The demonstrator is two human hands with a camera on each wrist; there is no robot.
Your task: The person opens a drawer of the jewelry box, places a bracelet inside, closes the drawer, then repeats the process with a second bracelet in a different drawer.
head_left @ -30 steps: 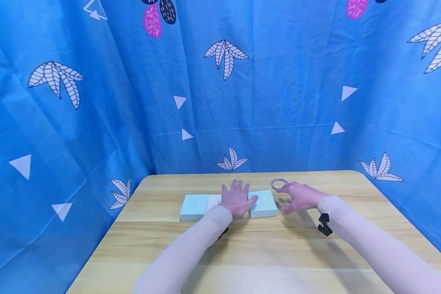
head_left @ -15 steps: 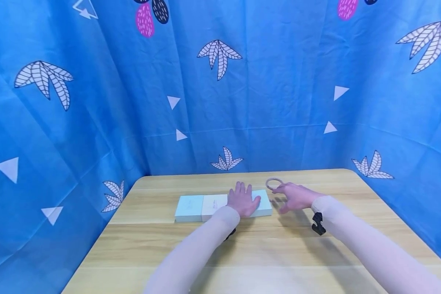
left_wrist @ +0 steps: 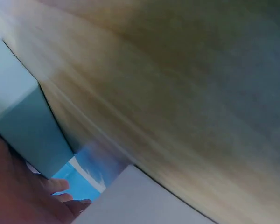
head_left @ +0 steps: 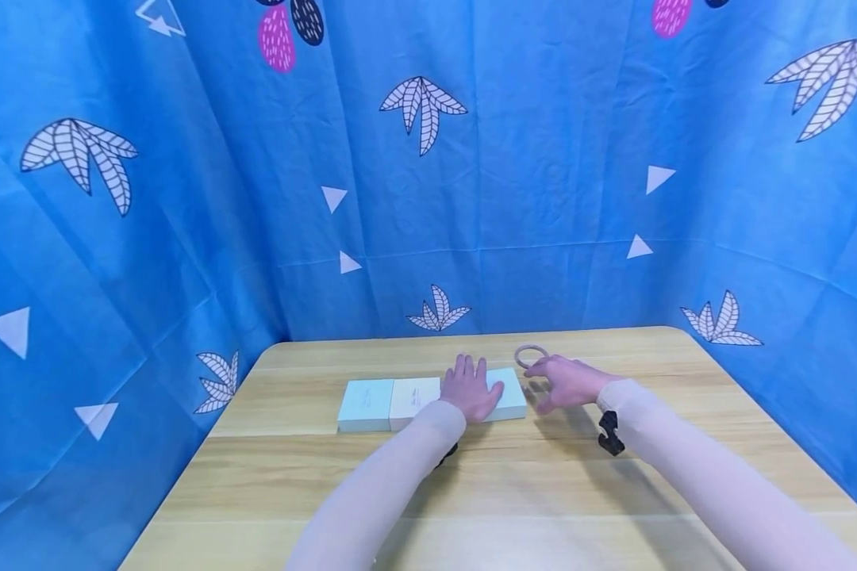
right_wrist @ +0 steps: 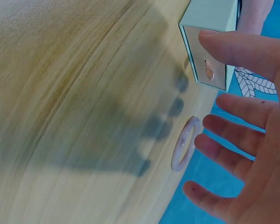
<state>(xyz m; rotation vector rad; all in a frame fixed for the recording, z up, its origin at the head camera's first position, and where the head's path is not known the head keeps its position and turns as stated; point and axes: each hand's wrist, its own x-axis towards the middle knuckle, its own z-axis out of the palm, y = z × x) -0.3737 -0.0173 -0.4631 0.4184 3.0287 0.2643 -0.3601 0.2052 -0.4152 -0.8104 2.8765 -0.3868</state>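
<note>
A light-blue box (head_left: 365, 403), a white box (head_left: 413, 396) and a second light-blue box (head_left: 509, 395) form a row on the wooden table. My left hand (head_left: 469, 390) lies palm down with fingers spread between the white box and the right-hand box, its thumb over the latter. The left wrist view shows a gap between these two boxes. Beside the row, my right hand (head_left: 570, 381) hovers with loosely bent, parted fingers, holding nothing. A pale pink bangle (right_wrist: 185, 143) lies just beyond its fingers. The right wrist view shows a thumb notch in the near box's end (right_wrist: 196, 49).
The wooden table (head_left: 271, 484) has rounded far corners. A blue patterned curtain (head_left: 564, 198) hangs behind it and along both sides. Black straps (head_left: 611, 433) sit on the wrists, and the right hand's shadow falls on the wood.
My left hand has moved right, off the white box and towards the right-hand box. The right hand stays nearly still by the bangle. The head view has turned slightly right.
</note>
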